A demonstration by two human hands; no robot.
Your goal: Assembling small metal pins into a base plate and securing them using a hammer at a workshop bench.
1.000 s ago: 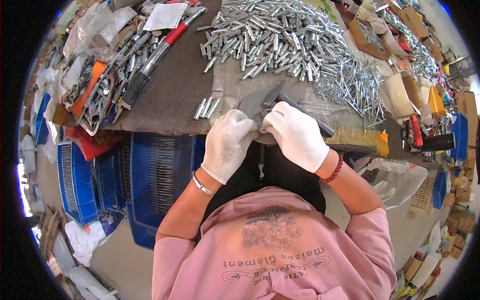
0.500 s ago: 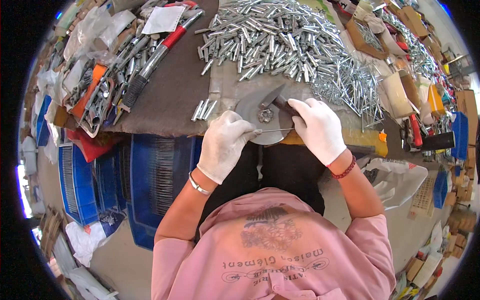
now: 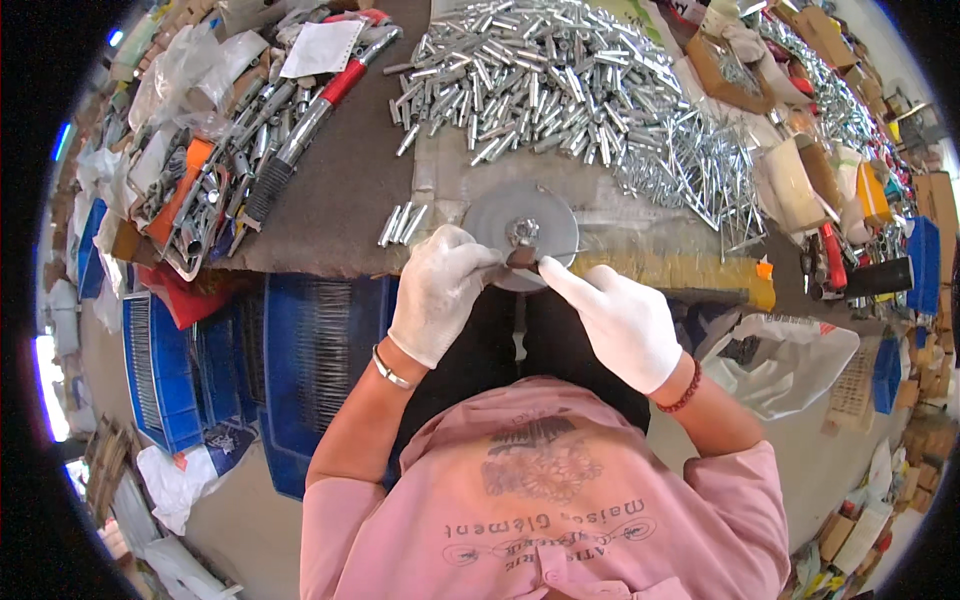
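My left hand (image 3: 440, 295), in a white glove, is closed with its fingertips pinched at the near edge of a round grey metal disc (image 3: 490, 215). The thin metal rod in that pinch is mostly hidden now. My gloved right hand (image 3: 622, 322) is closed, index finger stretched toward the left fingertips. It holds a hammer (image 3: 522, 258), whose dark brownish end shows between the two hands; the rest is covered or foreshortened. A rough metal lump (image 3: 522, 232) sits at the disc's middle. Several short metal sleeves (image 3: 402, 224) lie left of the disc.
A large heap of metal sleeves (image 3: 540, 85) covers the far bench, with thin metal pins (image 3: 700, 175) to its right. Tools (image 3: 265, 150) are piled at the left. Blue bins (image 3: 285, 380) holding rods stand below the bench edge. A red-handled tool (image 3: 832, 258) lies right.
The hammer has swung from above the disc's middle down to its near edge, close to my left fingertips. My right hand has moved nearer and lower. My left hand stays almost in place.
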